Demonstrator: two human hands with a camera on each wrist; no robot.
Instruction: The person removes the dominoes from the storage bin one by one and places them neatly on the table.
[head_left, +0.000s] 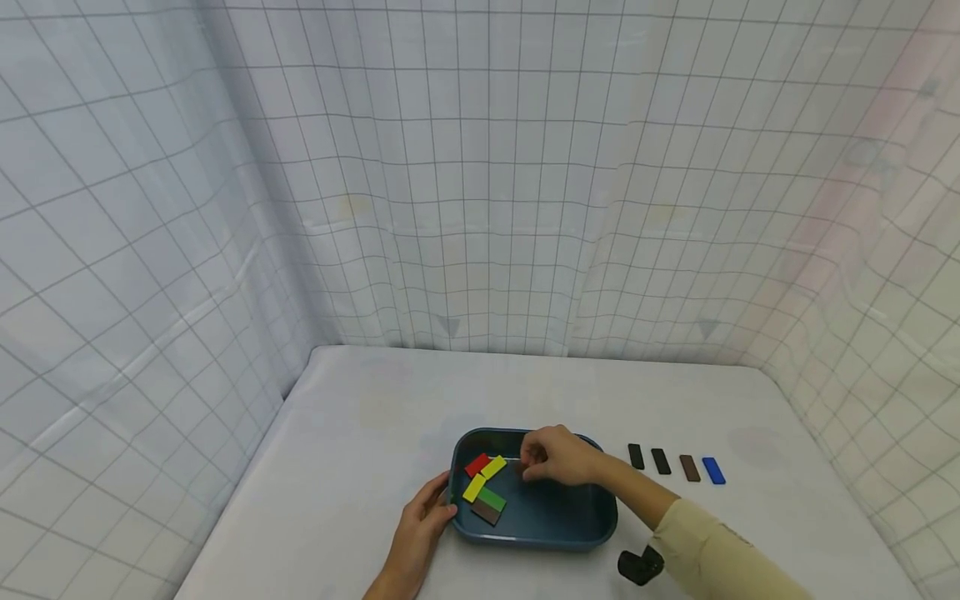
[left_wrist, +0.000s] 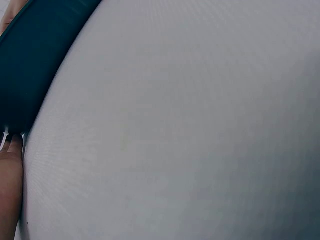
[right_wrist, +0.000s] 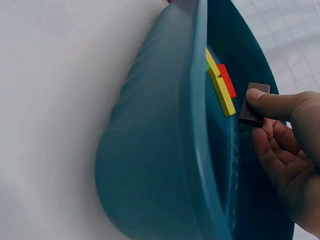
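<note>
We are seeing the right hand [head_left: 558, 456] hovering inside the blue tray [head_left: 570, 533], which is sitting on the bench [head_left: 360, 433]. Only the right wrist view is showing what it is pinching: a dark brown tile [right_wrist: 254, 104] between thumb and fingers. The left hand [head_left: 420, 525] is resting against the tray's left rim, fingers looking relaxed, though we are not fully sure. Red, yellow and green tiles [head_left: 483, 483] are lying in the tray. Four tiles in a row [head_left: 675, 465] are lying right of it.
</note>
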